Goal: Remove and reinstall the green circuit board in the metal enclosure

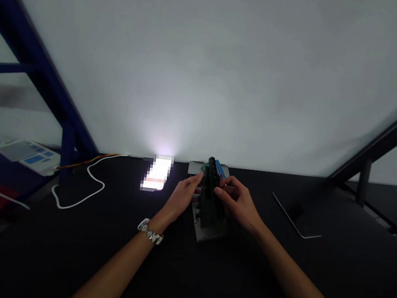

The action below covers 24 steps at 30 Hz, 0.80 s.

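Observation:
A dark block-shaped assembly with a blue part at its top stands on a grey metal base plate in the middle of the black table. My left hand, with a watch on the wrist, touches the assembly's left side with curled fingers. My right hand grips its right side near the top, fingers closed on it. The light is dim and small details of the assembly are hard to make out.
A bright white rectangle glows at the table's back. A white cable loops at left beside a blue frame post. A thin bent metal rod lies at right. A paper sheet lies far left.

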Each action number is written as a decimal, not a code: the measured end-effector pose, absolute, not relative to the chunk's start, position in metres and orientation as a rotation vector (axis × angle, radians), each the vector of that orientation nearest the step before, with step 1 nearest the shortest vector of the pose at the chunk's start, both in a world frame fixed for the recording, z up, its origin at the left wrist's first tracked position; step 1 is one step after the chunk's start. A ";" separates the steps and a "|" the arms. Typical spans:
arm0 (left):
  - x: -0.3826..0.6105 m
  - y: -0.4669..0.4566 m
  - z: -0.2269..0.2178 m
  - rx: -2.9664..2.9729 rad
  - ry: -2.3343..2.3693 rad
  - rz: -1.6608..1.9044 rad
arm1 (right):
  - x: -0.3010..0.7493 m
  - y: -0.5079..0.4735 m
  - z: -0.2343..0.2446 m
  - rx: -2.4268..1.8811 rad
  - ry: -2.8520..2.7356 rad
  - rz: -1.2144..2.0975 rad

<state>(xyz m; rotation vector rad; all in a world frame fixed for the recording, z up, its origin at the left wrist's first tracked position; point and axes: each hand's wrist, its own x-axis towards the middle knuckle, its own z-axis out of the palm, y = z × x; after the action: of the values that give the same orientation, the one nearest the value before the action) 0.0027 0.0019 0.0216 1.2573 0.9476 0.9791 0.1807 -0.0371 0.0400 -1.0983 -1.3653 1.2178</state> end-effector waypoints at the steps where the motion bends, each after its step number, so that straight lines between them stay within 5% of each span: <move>1: 0.002 0.003 0.022 1.266 0.978 0.978 | 0.183 -0.036 0.039 -1.117 -1.363 1.232; 8: -0.009 0.012 0.026 1.240 1.163 1.125 | 0.201 -0.026 0.026 -1.250 -1.382 1.173; 24: -0.001 -0.006 0.041 1.366 0.602 1.079 | 0.188 -0.040 0.041 -1.127 -1.359 1.500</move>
<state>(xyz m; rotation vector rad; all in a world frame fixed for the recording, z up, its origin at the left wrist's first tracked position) -0.0007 -0.0057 0.0407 1.3663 0.6021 1.0792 0.1884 -0.0400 0.0408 -1.1272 -1.3588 1.5001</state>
